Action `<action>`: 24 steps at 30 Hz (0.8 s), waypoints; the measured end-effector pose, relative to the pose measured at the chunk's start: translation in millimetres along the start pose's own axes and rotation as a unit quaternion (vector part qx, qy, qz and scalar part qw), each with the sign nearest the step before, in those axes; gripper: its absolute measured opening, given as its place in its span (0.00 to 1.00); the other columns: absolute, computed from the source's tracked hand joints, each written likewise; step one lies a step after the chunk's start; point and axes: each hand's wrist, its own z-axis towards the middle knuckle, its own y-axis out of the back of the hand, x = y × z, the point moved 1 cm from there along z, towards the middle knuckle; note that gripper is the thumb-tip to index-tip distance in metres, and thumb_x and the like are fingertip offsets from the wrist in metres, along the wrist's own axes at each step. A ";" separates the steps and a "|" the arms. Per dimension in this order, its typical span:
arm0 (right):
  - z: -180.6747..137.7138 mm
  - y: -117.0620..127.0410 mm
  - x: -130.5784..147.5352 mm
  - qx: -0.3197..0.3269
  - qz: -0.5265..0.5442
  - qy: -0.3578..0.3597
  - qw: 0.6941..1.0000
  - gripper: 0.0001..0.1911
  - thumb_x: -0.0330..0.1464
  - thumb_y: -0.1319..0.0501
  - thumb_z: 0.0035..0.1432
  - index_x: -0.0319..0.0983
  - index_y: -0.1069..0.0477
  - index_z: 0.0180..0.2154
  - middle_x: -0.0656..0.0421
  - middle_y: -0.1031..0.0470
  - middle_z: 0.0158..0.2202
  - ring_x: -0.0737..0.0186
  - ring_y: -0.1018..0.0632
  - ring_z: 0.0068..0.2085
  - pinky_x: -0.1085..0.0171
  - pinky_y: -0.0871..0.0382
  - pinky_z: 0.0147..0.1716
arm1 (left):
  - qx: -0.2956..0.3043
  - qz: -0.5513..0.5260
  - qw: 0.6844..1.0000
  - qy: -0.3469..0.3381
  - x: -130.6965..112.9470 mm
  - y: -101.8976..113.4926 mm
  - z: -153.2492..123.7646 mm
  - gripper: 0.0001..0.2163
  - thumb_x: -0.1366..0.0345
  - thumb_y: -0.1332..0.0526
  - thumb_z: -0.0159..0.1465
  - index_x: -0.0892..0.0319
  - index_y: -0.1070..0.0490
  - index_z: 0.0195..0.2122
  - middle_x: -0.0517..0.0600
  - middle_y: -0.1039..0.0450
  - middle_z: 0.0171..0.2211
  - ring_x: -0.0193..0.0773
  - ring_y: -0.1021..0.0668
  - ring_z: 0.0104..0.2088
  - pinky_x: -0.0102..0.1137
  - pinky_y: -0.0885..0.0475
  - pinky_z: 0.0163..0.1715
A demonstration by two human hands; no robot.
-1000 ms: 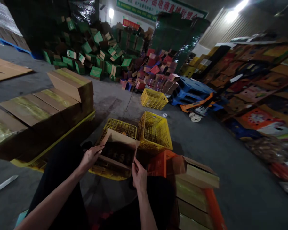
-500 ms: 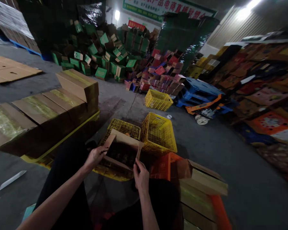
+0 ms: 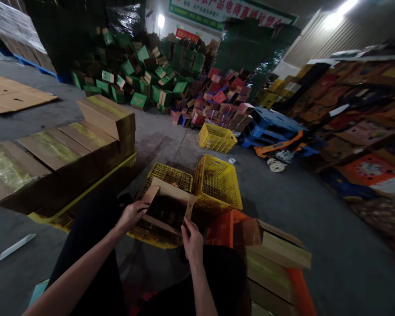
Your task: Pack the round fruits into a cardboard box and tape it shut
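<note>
Cardboard forms the open box that sits over a yellow crate in front of us, its contents too dim to name. Our left hand pinches the left flap, while our right hand seems to pinch the right edge. We judge this a step of steadying the flaps; shifting them next would call for even, gentle pressure from both sides.

Dim warehouse, heaped green cartons, stacked blue pallets, orange pallet jack
</note>
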 end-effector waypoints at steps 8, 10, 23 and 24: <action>-0.4 -1.3 -2.6 0.016 0.010 0.009 1.000 0.21 0.39 0.46 0.67 0.40 0.26 0.57 0.50 0.23 0.53 0.52 0.21 0.52 0.56 0.26 0.53 | 0.027 0.003 1.000 0.014 2.9 -1.5 -0.3 0.16 0.66 0.43 0.62 0.58 0.19 0.48 0.54 0.20 0.49 0.48 0.20 0.51 0.39 0.26 0.53; 0.0 -2.1 -3.0 0.020 0.016 0.020 0.999 0.21 0.39 0.45 0.67 0.40 0.25 0.56 0.49 0.23 0.53 0.52 0.21 0.52 0.56 0.27 0.54 | 0.038 0.002 0.999 0.016 5.1 -3.1 -0.3 0.17 0.66 0.43 0.62 0.59 0.20 0.48 0.54 0.21 0.50 0.48 0.20 0.52 0.39 0.26 0.54; 0.2 -4.0 -4.1 0.051 0.025 0.022 0.998 0.20 0.36 0.46 0.67 0.39 0.24 0.54 0.48 0.24 0.55 0.51 0.22 0.55 0.53 0.29 0.57 | 0.075 -0.011 0.996 0.043 11.5 -7.6 -1.4 0.19 0.67 0.44 0.60 0.60 0.20 0.50 0.53 0.23 0.53 0.47 0.23 0.57 0.40 0.31 0.60; 0.0 -4.2 -4.3 0.052 0.025 0.021 0.998 0.20 0.36 0.46 0.67 0.39 0.24 0.54 0.49 0.24 0.55 0.51 0.22 0.55 0.53 0.29 0.57 | 0.078 -0.012 0.996 0.044 10.8 -7.2 -1.3 0.20 0.68 0.44 0.60 0.60 0.20 0.50 0.53 0.23 0.54 0.47 0.24 0.57 0.40 0.31 0.60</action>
